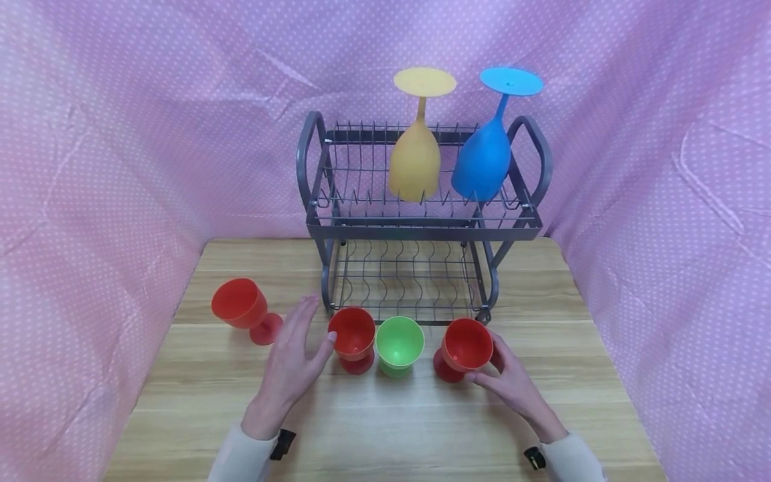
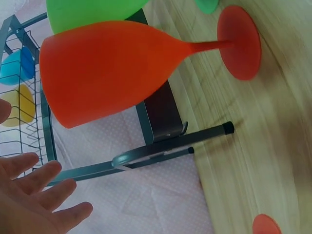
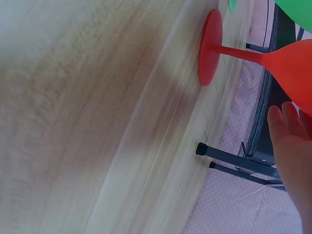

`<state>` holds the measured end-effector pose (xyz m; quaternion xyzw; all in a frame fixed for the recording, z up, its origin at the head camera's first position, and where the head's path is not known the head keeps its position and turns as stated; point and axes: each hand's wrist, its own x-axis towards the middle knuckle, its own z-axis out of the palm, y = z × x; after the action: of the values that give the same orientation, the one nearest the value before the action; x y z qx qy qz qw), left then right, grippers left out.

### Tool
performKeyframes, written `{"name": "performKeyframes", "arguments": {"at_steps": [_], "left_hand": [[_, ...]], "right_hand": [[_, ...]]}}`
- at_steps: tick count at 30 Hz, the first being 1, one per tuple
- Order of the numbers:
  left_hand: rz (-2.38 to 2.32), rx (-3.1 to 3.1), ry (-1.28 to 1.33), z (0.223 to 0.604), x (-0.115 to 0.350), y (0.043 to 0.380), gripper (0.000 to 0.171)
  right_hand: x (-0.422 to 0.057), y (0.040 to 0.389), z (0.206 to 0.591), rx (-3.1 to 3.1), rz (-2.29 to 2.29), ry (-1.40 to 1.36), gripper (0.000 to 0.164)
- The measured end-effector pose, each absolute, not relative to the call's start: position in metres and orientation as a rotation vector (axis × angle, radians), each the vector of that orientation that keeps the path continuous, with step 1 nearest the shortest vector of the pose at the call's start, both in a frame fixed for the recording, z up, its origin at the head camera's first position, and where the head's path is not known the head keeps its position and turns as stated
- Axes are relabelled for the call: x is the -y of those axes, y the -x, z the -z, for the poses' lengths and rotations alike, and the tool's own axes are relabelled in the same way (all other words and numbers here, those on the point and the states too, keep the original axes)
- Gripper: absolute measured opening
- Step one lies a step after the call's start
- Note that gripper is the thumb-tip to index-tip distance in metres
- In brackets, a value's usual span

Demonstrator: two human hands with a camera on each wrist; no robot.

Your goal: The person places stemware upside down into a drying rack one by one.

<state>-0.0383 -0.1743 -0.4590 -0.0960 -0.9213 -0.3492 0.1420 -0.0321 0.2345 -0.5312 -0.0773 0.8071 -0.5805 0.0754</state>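
My left hand [image 1: 293, 353] is spread, its thumb tip right at the left rim of a red plastic goblet [image 1: 354, 335]. In the left wrist view, straight fingers [image 2: 41, 187] lie apart from that goblet's bowl [image 2: 107, 73]. To its right stands a green goblet [image 1: 400, 343], untouched. Farther right, my right hand [image 1: 512, 381] holds another red goblet [image 1: 467, 345] by the bowl, thumb in front and fingers round the right side. The right wrist view shows its foot [image 3: 210, 48] and stem below the hand. A third red goblet [image 1: 241, 304] stands upright left of my left hand.
Behind the goblets stands a two-tier dark metal dish rack [image 1: 421, 231]. A yellow goblet [image 1: 415, 161] and a blue goblet [image 1: 484, 157] rest upside down on its upper tier. The lower wire tier [image 1: 403, 268] sits close behind the goblets. Pink dotted cloth [image 1: 150, 134] surrounds the wooden table [image 1: 391, 435].
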Motion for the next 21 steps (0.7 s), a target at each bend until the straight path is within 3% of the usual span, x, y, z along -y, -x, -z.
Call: {"name": "performKeyframes", "arguments": {"at_steps": [21], "left_hand": [[1.302,2.534,0.276,0.449,0.149,0.034,0.073]], "right_hand": [[-0.227,0.029,0.494,-2.477,1.885,0.266,0.081]]}}
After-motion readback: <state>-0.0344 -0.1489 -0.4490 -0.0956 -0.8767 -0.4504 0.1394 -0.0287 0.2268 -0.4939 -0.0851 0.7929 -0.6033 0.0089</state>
